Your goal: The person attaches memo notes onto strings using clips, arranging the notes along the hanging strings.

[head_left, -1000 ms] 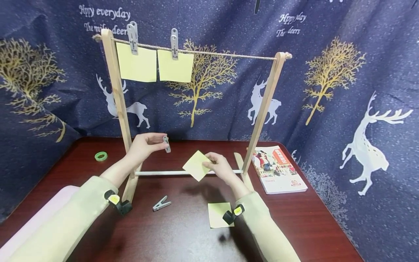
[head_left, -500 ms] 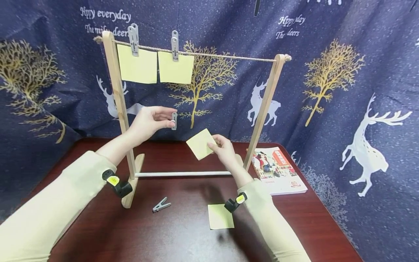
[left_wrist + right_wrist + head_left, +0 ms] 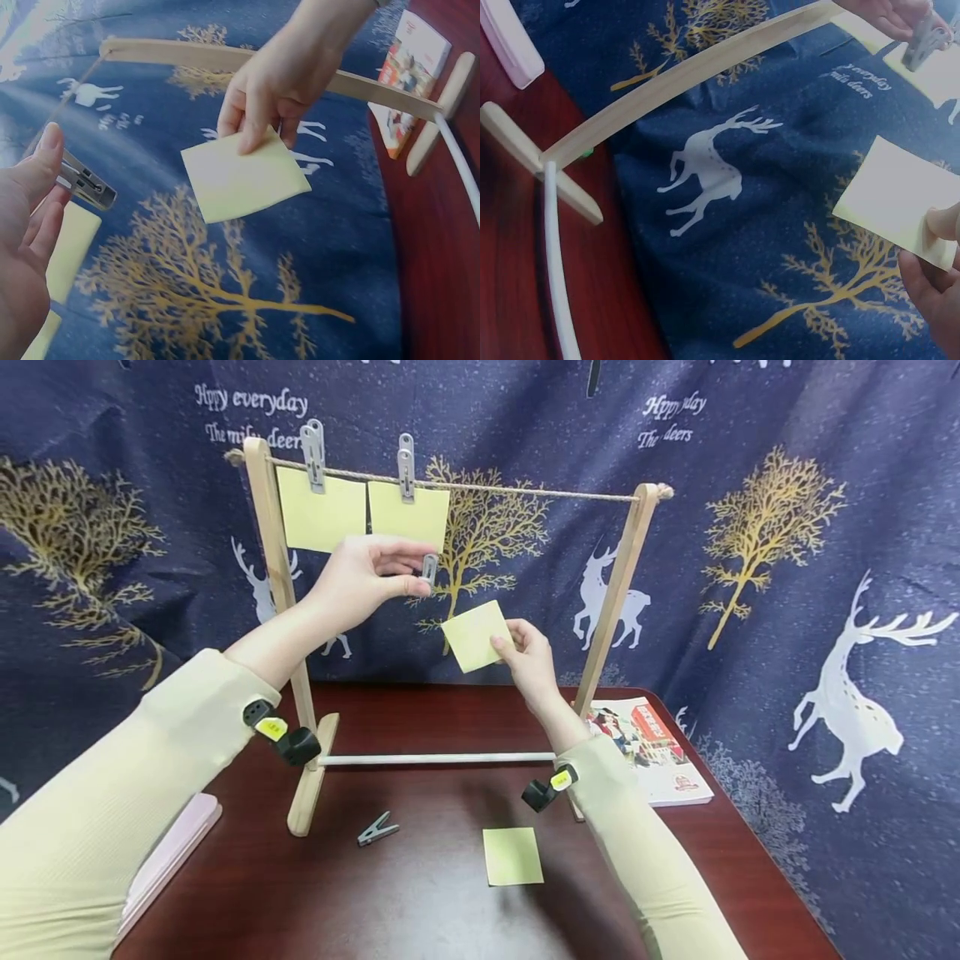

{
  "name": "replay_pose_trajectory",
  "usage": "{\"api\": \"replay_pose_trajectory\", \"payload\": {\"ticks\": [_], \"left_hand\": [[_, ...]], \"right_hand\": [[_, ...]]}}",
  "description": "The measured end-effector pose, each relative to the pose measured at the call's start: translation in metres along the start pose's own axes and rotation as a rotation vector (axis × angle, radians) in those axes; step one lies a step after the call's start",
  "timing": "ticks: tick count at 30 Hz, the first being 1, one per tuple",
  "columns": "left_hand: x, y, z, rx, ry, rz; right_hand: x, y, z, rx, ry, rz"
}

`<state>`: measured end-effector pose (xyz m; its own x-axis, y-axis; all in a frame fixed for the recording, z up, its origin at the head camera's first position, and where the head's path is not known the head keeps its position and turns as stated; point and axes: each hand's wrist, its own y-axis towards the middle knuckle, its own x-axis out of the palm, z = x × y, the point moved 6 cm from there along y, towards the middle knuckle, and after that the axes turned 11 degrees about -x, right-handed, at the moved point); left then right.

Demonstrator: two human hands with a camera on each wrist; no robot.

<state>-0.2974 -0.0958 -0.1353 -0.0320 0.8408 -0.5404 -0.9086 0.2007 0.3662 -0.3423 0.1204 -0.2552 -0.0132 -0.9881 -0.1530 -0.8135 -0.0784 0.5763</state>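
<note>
Two notes [image 3: 324, 514] hang toward the rope's [image 3: 542, 491] left end; below, left hand [image 3: 367, 573] pinches clip [image 3: 429, 569], right hand [image 3: 531, 663] third note [image 3: 475, 636]; loose note [image 3: 513, 857] and loose clip [image 3: 377, 831] remain, inboard of table's [image 3: 431, 910] back edge.

Dark reddish-brown counter [image 3: 420, 918] with a soft sheen. On it: a gray clothespin [image 3: 370, 836], a yellow paper square [image 3: 513, 857] to its right, a standing wooden frame [image 3: 312, 785] and — far right — an illustrated booklet [image 3: 667, 768]; at left, a partly hidden pink object [image 3: 168, 860].
</note>
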Motion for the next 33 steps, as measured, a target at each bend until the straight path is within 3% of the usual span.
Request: {"api": "replay_pose_trajectory", "payload": {"ticks": [10,23,29,33], "left_hand": [[-0.011,0.013,0.04,0.073,-0.144,0.086],[-0.017,0.03,0.091,0.154,-0.187,0.221],[-0.02,0.036,0.103,0.179,-0.093,0.304],[-0.02,0.039,0.107,0.159,-0.028,0.358]], "right_hand": [[-0.004,0.018,-0.024,-0.082,0.048,0.048],[-0.004,0.044,-0.052,-0.123,0.182,0.172],[-0.006,0.052,-0.061,-0.121,0.227,0.21],[-0.006,0.059,-0.066,-0.113,0.267,0.23]]}}
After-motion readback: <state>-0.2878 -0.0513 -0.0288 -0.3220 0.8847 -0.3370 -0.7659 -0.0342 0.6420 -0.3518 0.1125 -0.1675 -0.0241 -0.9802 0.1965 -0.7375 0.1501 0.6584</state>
